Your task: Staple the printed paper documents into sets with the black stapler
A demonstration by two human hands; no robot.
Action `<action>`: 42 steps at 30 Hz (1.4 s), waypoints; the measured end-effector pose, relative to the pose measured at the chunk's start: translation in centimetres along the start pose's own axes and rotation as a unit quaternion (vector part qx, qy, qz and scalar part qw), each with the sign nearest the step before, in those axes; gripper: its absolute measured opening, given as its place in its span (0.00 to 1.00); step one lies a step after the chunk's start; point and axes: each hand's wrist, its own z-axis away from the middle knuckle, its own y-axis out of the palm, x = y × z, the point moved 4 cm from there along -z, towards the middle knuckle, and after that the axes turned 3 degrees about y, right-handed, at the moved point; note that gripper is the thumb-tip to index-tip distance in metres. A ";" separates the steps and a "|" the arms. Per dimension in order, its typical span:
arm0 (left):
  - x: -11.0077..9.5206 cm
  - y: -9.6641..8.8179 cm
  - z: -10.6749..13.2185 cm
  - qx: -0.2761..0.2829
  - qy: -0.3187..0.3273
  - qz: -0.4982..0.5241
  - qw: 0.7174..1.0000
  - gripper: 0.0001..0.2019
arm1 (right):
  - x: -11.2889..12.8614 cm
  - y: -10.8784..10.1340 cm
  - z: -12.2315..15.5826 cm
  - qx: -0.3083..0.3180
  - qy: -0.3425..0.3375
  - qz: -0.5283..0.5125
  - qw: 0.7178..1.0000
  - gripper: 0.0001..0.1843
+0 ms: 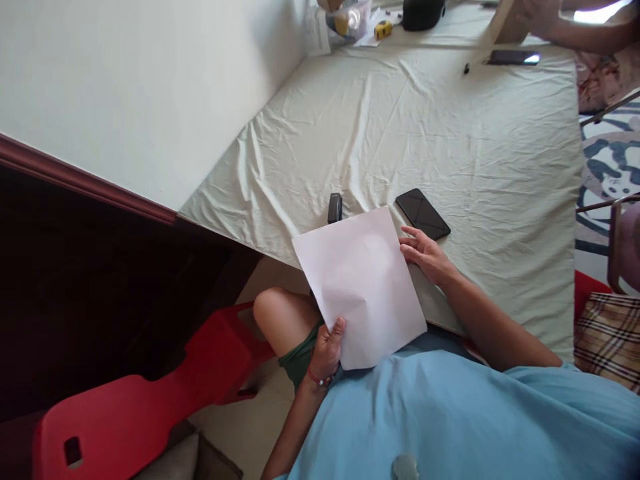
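Observation:
My left hand (327, 350) grips a white sheet of paper (363, 287) at its lower left edge, with the thumb on top and the other fingers hidden beneath. The sheet lies tilted over the near table edge and my lap, with a soft crease in its lower half. At the paper's right edge is my right hand (430, 257), fingers loosely apart, fingertips at or touching the edge. Just beyond that hand, a black smartphone (423, 213) rests on the cloth. A small black object, perhaps a stapler (335, 208), stands behind the sheet's top edge.
A pale cloth (480, 147) covers the table, which meets a wall on the left. Toward the back are a yellow tape measure (383, 30), a black case (423, 13) and another phone (513, 58). Another person's hand (543, 17) holds a brownish board. A red chair (150, 407) stands lower left.

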 end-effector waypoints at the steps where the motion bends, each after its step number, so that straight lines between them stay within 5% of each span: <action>1: 0.1 -0.1 0.1 -0.001 0.003 -0.001 1.000 0.35 | 0.1 0.1 0.2 0.010 0.003 -0.005 1.000 0.47; 5: 0.4 0.2 0.1 0.003 0.003 -0.004 1.000 0.35 | 0.2 0.8 0.9 0.066 0.031 -0.031 0.997 0.47; 9: 1.3 1.2 -0.5 0.020 -0.006 -0.012 1.000 0.33 | -0.2 1.2 1.1 0.110 0.065 -0.085 0.988 0.36; 15: 2.1 2.2 -0.8 0.006 -0.016 0.008 1.000 0.32 | -0.7 1.1 0.9 0.069 0.091 -0.110 0.987 0.24; 25: 2.8 3.2 -0.4 -0.014 -0.028 0.080 0.996 0.33 | -0.9 0.9 0.7 0.039 0.062 -0.104 0.992 0.22; 34: 3.6 3.9 -0.5 0.052 -0.099 0.062 0.992 0.34 | -0.4 0.5 0.7 0.006 0.049 -0.109 0.993 0.20; 42: 4.4 2.9 -0.1 0.034 -0.110 0.074 0.991 0.33 | -1.1 0.5 0.5 0.025 0.052 -0.107 0.993 0.20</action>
